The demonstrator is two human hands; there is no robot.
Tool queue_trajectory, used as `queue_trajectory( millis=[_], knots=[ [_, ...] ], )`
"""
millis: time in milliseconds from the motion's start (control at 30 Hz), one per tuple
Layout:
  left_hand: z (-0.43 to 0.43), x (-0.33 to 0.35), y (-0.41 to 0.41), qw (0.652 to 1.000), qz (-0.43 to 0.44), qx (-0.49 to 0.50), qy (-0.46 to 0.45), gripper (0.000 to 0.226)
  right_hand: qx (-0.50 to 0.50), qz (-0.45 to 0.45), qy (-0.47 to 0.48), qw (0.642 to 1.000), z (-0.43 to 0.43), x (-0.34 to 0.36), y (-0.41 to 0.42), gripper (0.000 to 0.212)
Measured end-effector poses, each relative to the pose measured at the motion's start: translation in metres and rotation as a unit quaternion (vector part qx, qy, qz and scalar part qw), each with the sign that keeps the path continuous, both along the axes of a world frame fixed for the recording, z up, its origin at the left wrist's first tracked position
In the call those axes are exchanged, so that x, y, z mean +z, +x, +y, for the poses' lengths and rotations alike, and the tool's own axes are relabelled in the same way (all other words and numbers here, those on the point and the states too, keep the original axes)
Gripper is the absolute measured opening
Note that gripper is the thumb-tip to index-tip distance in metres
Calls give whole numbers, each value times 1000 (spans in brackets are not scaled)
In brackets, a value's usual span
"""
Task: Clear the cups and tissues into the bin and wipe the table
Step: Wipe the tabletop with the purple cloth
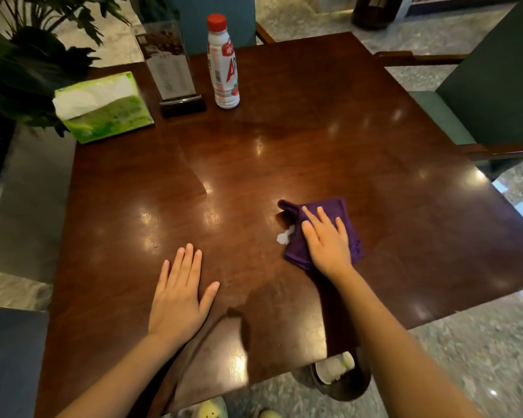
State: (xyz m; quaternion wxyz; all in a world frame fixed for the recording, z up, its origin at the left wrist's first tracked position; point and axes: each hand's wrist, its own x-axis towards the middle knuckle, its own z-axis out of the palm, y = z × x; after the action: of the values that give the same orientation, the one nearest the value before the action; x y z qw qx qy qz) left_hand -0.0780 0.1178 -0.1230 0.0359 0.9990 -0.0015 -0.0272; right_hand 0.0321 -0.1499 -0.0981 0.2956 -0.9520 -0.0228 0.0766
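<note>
fingers (325,220) of the right hand (328,245) lie spread flat on the purple cloth (296,251); white spill (285,235) sits just left.

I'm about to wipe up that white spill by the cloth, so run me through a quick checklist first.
1. Right hand pressing flat on the purple cloth: ok.
2. White spill at the cloth's left edge, not yet wiped: not ok.
3. Left hand flat on the table, apart from the spill: ok.
4. Bottle and tissue box at the far side, away from the spill: ok.
5. No cups on the table; a cup lies in the bin: ok.
6. Used tissues in the bin: cannot tell.
</note>
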Motion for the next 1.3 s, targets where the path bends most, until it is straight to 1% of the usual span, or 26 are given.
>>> queue_trajectory(
  millis=[67, 167, 267, 333, 667, 800, 933, 1067, 1133, 1300],
  knots=[
    [0, 1, 0, 1000, 0, 1, 2, 74, 24, -3, -24, 999, 19, 0, -6, 58],
    [0, 0, 1, 1000, -3, 5, -1, 76, 72, 9, -103, 992, 41, -4, -15, 57],
    [1, -2, 2, 1000, -7, 10, -3, 78, 87, 0, -181, 980, 49, -9, -20, 69],
    [1, -3, 2, 1000, -10, 12, -2, 79, 90, -1, -201, 975, 49, -10, -19, 63],
    [1, -4, 2, 1000, -9, 11, -26, 80, 85, -14, -200, 976, 49, -14, -18, 64],
    [0, -2, 2, 1000, -12, 14, -21, 78, 93, -24, -212, 973, 50, -12, -15, 72],
    [-1, 0, 1, 1000, -11, 16, -14, 77, 140, -61, -257, 954, 41, -4, 0, 82],
    [-2, 1, 1, 1000, -10, 16, -12, 78, 169, -43, -223, 959, 34, -14, 4, 76],
    [-1, 0, 1, 1000, -5, 12, -11, 78, 185, -43, -231, 954, 28, -13, 1, 73],
    [-1, -1, 1, 1000, -2, 12, -1, 78, 215, -58, -222, 949, -16, -9, -37, 73]
  ],
)
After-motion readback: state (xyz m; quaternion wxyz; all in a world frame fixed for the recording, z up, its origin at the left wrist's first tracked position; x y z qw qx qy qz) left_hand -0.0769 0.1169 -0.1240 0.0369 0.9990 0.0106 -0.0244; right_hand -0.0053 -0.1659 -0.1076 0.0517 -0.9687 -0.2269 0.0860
